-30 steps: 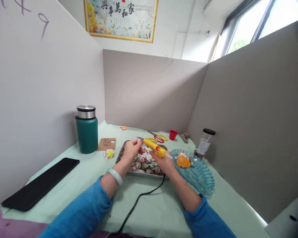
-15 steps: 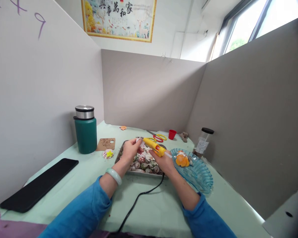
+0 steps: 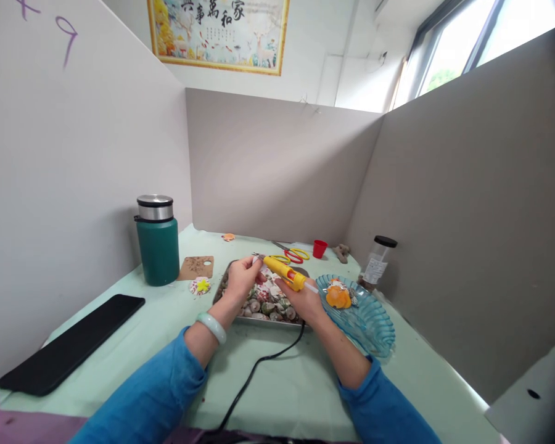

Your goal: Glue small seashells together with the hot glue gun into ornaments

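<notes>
A yellow hot glue gun point(image 3: 284, 271) is gripped in my right hand point(image 3: 303, 301), its nozzle pointing left and a glue stick poking out of its rear. My left hand point(image 3: 241, 280) is closed at the nozzle, pinching a small whitish piece point(image 3: 258, 266) that looks like a shell; the fingers cover most of it. Both hands are above a metal tray point(image 3: 263, 322) filled with seashells point(image 3: 268, 307). From beneath my right hand a black cord point(image 3: 259, 364) runs down to the table's front edge.
Right of the tray sits a blue plate point(image 3: 374, 327) with orange shells point(image 3: 338, 297), near a jar point(image 3: 377, 264). Scissors point(image 3: 293, 254) and a red cup point(image 3: 320, 249) stand behind. At left are a green flask point(image 3: 157, 250), cardboard point(image 3: 197, 267), a flower-topped disc point(image 3: 200, 285) and a black mat point(image 3: 74, 342).
The camera view has shifted slightly. Both hands keep their hold over the tray, with the glue gun's nozzle still at the left fingers.
</notes>
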Motion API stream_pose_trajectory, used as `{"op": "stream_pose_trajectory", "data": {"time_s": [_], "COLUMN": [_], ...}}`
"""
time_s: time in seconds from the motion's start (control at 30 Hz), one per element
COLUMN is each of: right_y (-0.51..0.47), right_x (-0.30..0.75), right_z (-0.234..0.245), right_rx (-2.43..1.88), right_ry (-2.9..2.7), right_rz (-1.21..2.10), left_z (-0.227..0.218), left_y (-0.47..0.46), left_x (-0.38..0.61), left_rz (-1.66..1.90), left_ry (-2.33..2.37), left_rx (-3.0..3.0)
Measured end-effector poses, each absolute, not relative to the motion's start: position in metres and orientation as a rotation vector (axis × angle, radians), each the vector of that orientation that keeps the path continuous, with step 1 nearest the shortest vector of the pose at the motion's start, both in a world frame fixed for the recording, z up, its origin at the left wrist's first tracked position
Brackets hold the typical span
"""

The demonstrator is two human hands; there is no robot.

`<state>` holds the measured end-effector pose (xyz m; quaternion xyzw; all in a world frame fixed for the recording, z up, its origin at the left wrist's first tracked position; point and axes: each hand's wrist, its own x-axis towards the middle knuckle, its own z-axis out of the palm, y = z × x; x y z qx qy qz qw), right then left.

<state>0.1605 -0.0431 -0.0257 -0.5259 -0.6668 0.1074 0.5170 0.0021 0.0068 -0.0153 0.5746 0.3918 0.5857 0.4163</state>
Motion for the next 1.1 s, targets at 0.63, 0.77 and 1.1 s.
{"op": "stream_pose_trajectory", "data": {"time_s": [0.63,0.77,1.1], "right_y": [-0.0417,-0.0431,-0.0431], "right_x": [0.1608,0.1606,0.1616], "right_z": [-0.0258,-0.0255,-0.0272], "right_rx": [-1.283,-1.274,-1.286], "right_ry": [-1.603,-1.600,-1.614], "right_rz": [0.200,0.233,0.254], "left_z": [-0.0148,-0.0129,-0.0098], "left_y": [0.0039,0.0023,-0.0005], "left_x": [0.0003,0.0010,0.0012], "left_rz": [1.491,1.480,1.488], "left_ry": [1.148,1.172,1.204], "left_rx": [1.586,1.600,1.629]}}
